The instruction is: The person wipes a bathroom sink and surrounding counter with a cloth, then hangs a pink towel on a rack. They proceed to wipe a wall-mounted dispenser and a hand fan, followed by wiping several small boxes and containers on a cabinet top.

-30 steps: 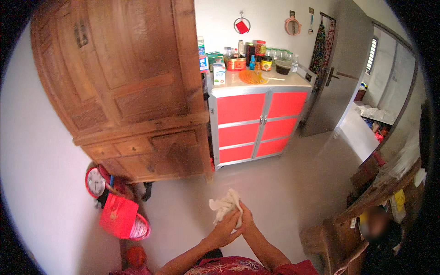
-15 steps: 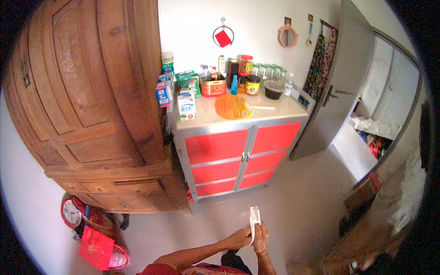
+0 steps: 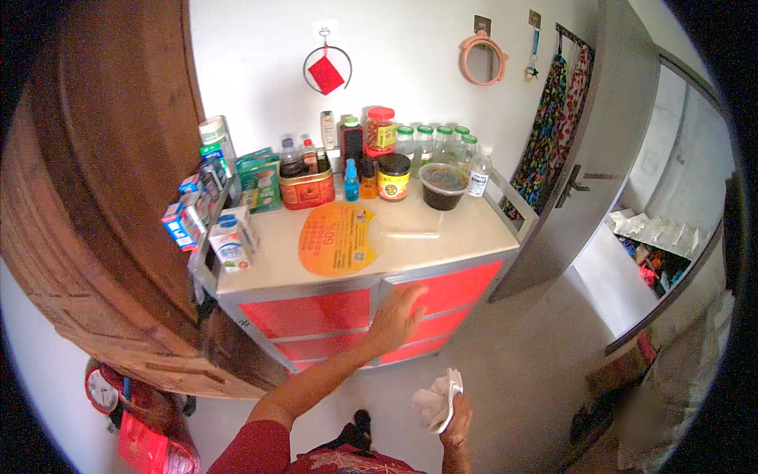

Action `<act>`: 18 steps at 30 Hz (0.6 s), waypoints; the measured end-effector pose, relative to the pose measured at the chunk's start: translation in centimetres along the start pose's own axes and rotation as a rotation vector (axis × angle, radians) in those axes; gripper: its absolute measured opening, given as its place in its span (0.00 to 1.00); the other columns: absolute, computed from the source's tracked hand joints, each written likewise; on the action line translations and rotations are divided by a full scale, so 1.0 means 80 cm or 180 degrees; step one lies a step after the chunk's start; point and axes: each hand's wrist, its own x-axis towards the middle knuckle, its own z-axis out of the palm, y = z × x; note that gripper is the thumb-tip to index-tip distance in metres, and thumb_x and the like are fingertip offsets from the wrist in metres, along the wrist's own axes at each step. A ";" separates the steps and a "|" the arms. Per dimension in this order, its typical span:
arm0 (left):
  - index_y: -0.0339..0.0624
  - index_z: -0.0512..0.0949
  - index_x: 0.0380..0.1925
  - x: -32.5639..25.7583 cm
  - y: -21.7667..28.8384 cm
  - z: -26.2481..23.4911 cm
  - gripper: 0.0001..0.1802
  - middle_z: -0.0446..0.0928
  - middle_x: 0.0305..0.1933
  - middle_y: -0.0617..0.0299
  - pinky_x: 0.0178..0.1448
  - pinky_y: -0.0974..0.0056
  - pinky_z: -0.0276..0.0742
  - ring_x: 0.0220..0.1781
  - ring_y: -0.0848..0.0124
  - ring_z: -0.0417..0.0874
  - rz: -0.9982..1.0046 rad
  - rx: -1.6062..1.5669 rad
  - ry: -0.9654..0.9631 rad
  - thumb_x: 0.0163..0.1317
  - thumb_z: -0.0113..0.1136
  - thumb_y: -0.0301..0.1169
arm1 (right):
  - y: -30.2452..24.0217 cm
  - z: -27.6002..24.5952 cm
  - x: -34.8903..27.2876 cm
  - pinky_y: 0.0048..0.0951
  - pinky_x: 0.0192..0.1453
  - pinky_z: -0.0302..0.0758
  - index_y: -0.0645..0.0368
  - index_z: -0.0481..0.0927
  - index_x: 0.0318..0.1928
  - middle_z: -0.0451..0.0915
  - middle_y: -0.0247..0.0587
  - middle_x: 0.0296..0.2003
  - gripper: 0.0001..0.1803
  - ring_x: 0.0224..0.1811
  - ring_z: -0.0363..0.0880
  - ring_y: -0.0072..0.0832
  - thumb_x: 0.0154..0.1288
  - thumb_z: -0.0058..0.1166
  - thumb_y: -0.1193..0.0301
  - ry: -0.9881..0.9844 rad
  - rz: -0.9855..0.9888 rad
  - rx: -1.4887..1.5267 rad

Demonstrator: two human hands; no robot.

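Observation:
My left hand (image 3: 397,320) reaches forward in front of the cabinet (image 3: 312,314) with red panels and silver frames, just below its top edge. It is empty, the fingers loosely apart and a little blurred. Lower down and to the right, my right hand (image 3: 456,423) grips a folded white tissue or cloth (image 3: 433,404), partly fanned out; which of the two I cannot tell. On the cabinet top, beyond my left hand, lie a round orange paper fan (image 3: 335,237) and its pale handle (image 3: 410,234).
Along the cabinet's back stand a red tin (image 3: 308,192), a black-lidded jar (image 3: 393,178), a bowl of dark contents (image 3: 443,188) and several green-lidded glass jars (image 3: 425,142). A milk carton (image 3: 230,246) is at the left. A wooden wardrobe (image 3: 103,197) and grey door (image 3: 588,150) flank it.
My left hand has let go of the white tissue or cloth and moved up and forward toward the cabinet. My right hand keeps it, now spread wider. The cabinet appears closer.

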 end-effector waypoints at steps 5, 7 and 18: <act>0.32 0.62 0.57 0.132 -0.068 0.045 0.31 0.60 0.62 0.43 0.65 0.48 0.56 0.65 0.49 0.58 0.0052 0.1079 0.0304 0.57 0.57 0.38 | 0.047 -0.028 0.075 0.37 0.41 0.76 0.68 0.74 0.46 0.78 0.46 0.39 0.27 0.39 0.78 0.36 0.65 0.37 0.55 0.0450 0.0192 0.0755; 0.32 0.60 0.59 0.163 -0.081 0.059 0.36 0.57 0.65 0.42 0.67 0.45 0.51 0.67 0.47 0.55 -0.0365 0.1302 -0.0025 0.57 0.55 0.45 | 0.037 -0.047 0.098 0.37 0.43 0.76 0.66 0.74 0.46 0.78 0.45 0.40 0.27 0.40 0.78 0.36 0.63 0.40 0.53 0.0518 -0.0316 -0.0107; 0.45 0.69 0.56 0.126 -0.074 0.042 0.33 0.60 0.63 0.45 0.66 0.38 0.49 0.67 0.45 0.55 -0.0320 0.1771 -0.0499 0.53 0.57 0.51 | -0.003 -0.099 0.284 0.40 0.39 0.75 0.65 0.72 0.48 0.76 0.43 0.37 0.27 0.38 0.77 0.37 0.63 0.41 0.52 0.0377 -0.0483 -0.0285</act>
